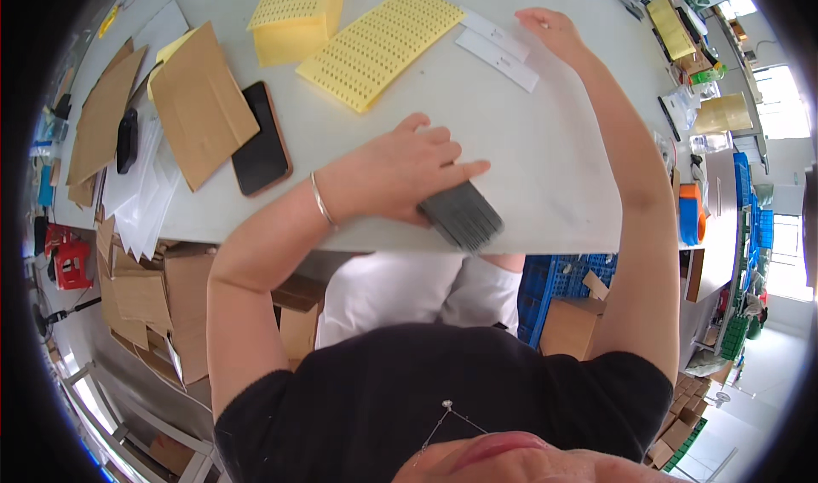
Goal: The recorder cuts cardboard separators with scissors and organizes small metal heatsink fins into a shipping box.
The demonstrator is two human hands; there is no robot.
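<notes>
My left hand (pixel 396 172), with a silver bangle at its wrist, is closed around a stack of thin dark grey pieces (pixel 464 217). The stack is tilted by the table's front edge, its ridged side showing; the palm hides part of it. Further off, my right hand (pixel 550 33) is stretched over the right part of the table, its fingers extended and nothing visible in them. Close to its fingertips lie white strips (pixel 498 58) with small print. A yellow sheet (pixel 383 48) covered in rows of small dark marks lies between the hands, touching the strips.
A thick yellow stack (pixel 296 18) stands at the far left-centre of the white table (pixel 545 167). To the left lie a black phone (pixel 262 146), cardboard pieces (pixel 200 104) and clear plastic bags (pixel 146 185). Cardboard boxes (pixel 162 304) and blue crates (pixel 554 283) are below the table.
</notes>
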